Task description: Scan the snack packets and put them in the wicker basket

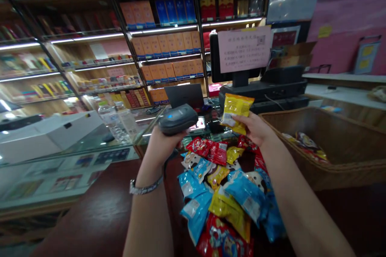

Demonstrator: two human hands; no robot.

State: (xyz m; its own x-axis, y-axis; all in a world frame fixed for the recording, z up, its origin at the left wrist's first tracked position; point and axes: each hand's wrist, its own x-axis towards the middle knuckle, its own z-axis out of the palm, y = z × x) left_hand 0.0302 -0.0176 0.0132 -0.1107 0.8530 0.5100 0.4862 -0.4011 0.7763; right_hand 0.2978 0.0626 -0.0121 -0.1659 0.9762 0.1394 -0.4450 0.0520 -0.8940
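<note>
My left grip [164, 144] is closed around a gray handheld scanner [177, 119], its body lying across my fingers with a small blue light showing on top. My right grip [250, 128] is nearly closed, pinching a yellow snack packet [236, 112] by its lower edge, just right of the scanner and apart from it. That pinch seems a good one, because it leaves most of the packet's face uncovered and my fingers clear of the print. I cannot see a barcode on the side facing me, or tell exactly where the scanner's window points. Below my hands, a heap of blue, yellow and red packets [217, 192] lies on the dark red desk [99, 204], with a wicker basket [346, 176] to the right holding a few more packets [304, 148]. A glass display case [69, 168] stands at the left, and a monitor [241, 58] with a pink notice stands straight ahead.
</note>
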